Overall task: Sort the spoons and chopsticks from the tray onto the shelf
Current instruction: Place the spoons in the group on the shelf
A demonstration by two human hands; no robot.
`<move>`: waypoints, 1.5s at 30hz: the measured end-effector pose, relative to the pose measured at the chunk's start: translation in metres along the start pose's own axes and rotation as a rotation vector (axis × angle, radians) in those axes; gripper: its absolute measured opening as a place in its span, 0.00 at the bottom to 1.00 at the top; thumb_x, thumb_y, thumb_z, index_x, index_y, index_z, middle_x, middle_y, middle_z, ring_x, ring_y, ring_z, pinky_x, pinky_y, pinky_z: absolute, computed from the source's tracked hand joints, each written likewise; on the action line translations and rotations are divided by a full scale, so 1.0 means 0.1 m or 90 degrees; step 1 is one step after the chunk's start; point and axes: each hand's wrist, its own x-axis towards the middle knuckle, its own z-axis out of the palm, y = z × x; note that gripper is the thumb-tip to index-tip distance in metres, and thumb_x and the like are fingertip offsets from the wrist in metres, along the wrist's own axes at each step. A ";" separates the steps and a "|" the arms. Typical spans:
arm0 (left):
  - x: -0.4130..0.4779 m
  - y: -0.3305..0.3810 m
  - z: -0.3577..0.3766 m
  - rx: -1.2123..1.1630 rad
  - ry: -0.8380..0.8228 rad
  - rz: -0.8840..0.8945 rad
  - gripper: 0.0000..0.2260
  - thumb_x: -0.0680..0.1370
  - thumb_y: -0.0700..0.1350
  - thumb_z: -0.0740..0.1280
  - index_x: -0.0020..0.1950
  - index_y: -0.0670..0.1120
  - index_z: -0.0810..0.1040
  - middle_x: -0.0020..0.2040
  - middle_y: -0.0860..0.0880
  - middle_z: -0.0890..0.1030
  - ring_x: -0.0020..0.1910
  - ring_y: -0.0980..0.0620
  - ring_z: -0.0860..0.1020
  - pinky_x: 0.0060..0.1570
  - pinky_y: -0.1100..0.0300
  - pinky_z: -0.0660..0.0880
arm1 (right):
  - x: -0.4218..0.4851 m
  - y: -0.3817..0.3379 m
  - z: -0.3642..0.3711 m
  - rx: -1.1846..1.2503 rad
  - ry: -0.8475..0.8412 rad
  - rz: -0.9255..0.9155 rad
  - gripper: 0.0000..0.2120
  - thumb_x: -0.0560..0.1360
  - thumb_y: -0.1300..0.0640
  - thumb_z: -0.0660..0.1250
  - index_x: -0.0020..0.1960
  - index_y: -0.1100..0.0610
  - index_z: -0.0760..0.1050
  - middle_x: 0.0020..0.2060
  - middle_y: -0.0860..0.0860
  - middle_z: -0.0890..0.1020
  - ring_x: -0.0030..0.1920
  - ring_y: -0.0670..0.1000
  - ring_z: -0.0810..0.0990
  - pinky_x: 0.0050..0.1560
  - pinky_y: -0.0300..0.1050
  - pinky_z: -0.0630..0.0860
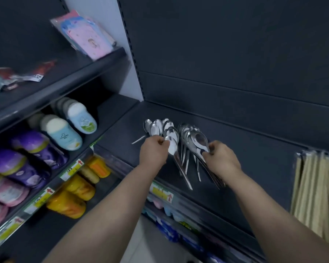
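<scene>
Bare arms (103, 215) reach in: left hand (153, 150) pinches one spoon (172, 147), right hand (221, 158) grips a bunch of spoons (197, 141), handles, it seems, pointing back at the person.

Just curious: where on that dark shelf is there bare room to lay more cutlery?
Widest bare patch of the shelf: between the spoon bunch in the right hand and the chopsticks. Another strip runs behind all spoons, along the back panel. Crowded: between both hands, where the left hand pinches one of the fanned spoons.

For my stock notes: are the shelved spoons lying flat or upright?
Lying flat: the spoons rest on the shelf, bowls toward the back, handles forward.
</scene>
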 end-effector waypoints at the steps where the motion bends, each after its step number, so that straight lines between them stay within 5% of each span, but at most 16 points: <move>1: 0.08 0.03 0.01 0.024 -0.001 0.011 0.11 0.77 0.45 0.65 0.35 0.47 0.75 0.33 0.46 0.79 0.35 0.44 0.80 0.38 0.48 0.81 | 0.09 -0.04 0.03 0.006 -0.003 0.002 0.08 0.77 0.53 0.62 0.56 0.49 0.73 0.45 0.48 0.77 0.48 0.53 0.77 0.43 0.45 0.72; 8: 0.57 0.13 0.15 0.131 -0.025 0.097 0.05 0.77 0.44 0.67 0.49 0.44 0.80 0.40 0.50 0.80 0.47 0.48 0.78 0.45 0.58 0.74 | 0.55 -0.27 0.15 -0.016 -0.011 0.023 0.12 0.78 0.45 0.56 0.58 0.48 0.70 0.46 0.48 0.83 0.49 0.53 0.81 0.51 0.49 0.76; 14: 0.71 0.12 0.23 0.123 -0.034 0.146 0.10 0.76 0.45 0.70 0.56 0.44 0.79 0.49 0.50 0.82 0.50 0.51 0.80 0.49 0.59 0.75 | 0.51 -0.30 0.03 -0.172 0.008 -0.020 0.11 0.78 0.44 0.60 0.56 0.46 0.76 0.52 0.48 0.81 0.54 0.54 0.78 0.45 0.44 0.69; 18: 0.72 0.20 0.17 0.222 -0.035 0.220 0.10 0.77 0.45 0.68 0.57 0.49 0.78 0.53 0.52 0.79 0.52 0.52 0.77 0.47 0.59 0.71 | 0.39 -0.30 -0.03 -0.198 0.050 -0.040 0.08 0.78 0.50 0.60 0.53 0.46 0.76 0.53 0.48 0.79 0.55 0.53 0.76 0.45 0.43 0.69; 23: 0.51 0.30 0.17 0.327 -0.161 0.390 0.08 0.77 0.42 0.64 0.52 0.51 0.81 0.51 0.52 0.83 0.53 0.49 0.79 0.50 0.54 0.76 | -0.02 -0.15 -0.07 -0.341 0.120 -0.048 0.10 0.77 0.53 0.58 0.54 0.51 0.76 0.52 0.50 0.79 0.57 0.54 0.73 0.48 0.46 0.70; 32: -0.38 0.52 0.60 0.406 -0.358 0.569 0.07 0.78 0.45 0.63 0.53 0.53 0.79 0.53 0.53 0.81 0.55 0.48 0.77 0.50 0.55 0.75 | -1.07 0.42 -0.40 -0.397 0.160 0.096 0.10 0.78 0.52 0.58 0.56 0.51 0.75 0.52 0.52 0.80 0.54 0.57 0.78 0.42 0.45 0.68; 38: -1.16 0.92 1.02 0.356 -0.404 0.650 0.07 0.79 0.45 0.64 0.54 0.52 0.80 0.53 0.55 0.82 0.54 0.52 0.78 0.50 0.55 0.76 | -1.67 1.03 -0.98 -0.332 0.292 0.152 0.11 0.77 0.53 0.60 0.58 0.47 0.76 0.52 0.47 0.81 0.56 0.52 0.77 0.46 0.45 0.72; 42: -1.92 1.29 1.58 0.323 -0.419 0.689 0.07 0.79 0.45 0.64 0.53 0.54 0.80 0.53 0.55 0.82 0.53 0.52 0.79 0.50 0.56 0.76 | -2.17 1.69 -1.58 -0.345 0.405 0.175 0.09 0.76 0.56 0.61 0.52 0.50 0.79 0.45 0.51 0.82 0.50 0.57 0.78 0.39 0.46 0.71; 45: -2.63 1.59 2.04 0.283 -0.445 0.724 0.06 0.77 0.46 0.66 0.50 0.54 0.80 0.48 0.55 0.83 0.52 0.51 0.80 0.52 0.54 0.76 | -2.60 2.25 -2.04 -0.347 0.448 0.219 0.12 0.77 0.55 0.60 0.56 0.48 0.79 0.50 0.49 0.82 0.54 0.55 0.77 0.44 0.47 0.72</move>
